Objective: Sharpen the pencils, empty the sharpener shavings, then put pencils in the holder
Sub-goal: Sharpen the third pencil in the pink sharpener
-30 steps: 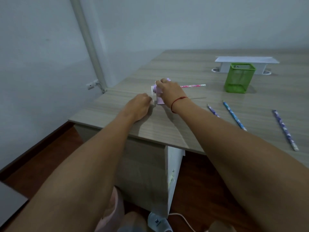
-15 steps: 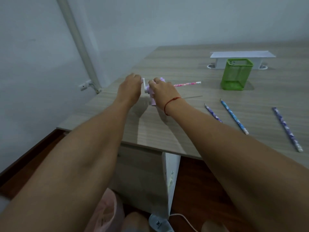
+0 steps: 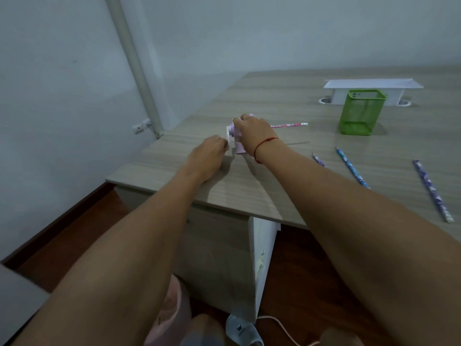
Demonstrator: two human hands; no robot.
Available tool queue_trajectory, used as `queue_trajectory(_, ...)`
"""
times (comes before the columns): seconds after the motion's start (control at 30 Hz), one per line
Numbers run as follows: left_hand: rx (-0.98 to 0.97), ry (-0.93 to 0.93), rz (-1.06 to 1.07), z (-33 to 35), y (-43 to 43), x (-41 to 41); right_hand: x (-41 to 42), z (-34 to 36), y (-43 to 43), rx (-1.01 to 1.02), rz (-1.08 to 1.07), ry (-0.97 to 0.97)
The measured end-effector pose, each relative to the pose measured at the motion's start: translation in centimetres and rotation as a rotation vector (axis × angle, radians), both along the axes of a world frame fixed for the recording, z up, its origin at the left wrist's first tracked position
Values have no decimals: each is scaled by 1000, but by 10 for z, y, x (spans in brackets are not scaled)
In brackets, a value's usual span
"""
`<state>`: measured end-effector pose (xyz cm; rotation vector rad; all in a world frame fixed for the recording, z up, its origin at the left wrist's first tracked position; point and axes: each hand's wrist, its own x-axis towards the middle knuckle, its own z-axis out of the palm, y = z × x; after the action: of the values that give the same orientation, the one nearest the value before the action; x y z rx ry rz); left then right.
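Clearly mid-sharpening: right hand (image 3: pixel 252 136) clamps the sharpener (image 3: pixel 238 149) at frame centre, with a pencil (image 3: pixel 289 125) sticking out. Left hand (image 3: pixel 209 156) pinches its crank (image 3: pixel 228 135). Next: crank round, then draw the pencil out.

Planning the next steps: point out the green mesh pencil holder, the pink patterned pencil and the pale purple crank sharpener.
green mesh pencil holder (image 3: pixel 359 116): head view, front wall.
pink patterned pencil (image 3: pixel 289 125): head view, mid-shaft.
pale purple crank sharpener (image 3: pixel 238 148): head view, lower body.
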<state>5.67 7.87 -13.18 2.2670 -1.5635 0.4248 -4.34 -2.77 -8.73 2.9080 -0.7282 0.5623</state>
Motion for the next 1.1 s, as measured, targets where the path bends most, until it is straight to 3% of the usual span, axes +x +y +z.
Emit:
queue_trajectory(0.23,204,-5,5,3,-32,34,6,-1,-8,3,-1,-16)
queue_trajectory(0.47,74,-246,86,26,-51,46,8,-4,-10,-43,-8,-11)
queue_trajectory(0.63,-68,-411,-35,41,-33,43,10,1,-4,-37,-15,-18)
queue_trajectory(0.77,-93,-367,-66,27,-6,21,10,4,-1,-15,-16,-10)
queue_trajectory(0.93,-140,-62,-94,7,7,4,8,0,-2,7,-35,0)
queue_trajectory(1.1,-109,-59,-96,4,3,7,4,-8,-16,-45,55,32)
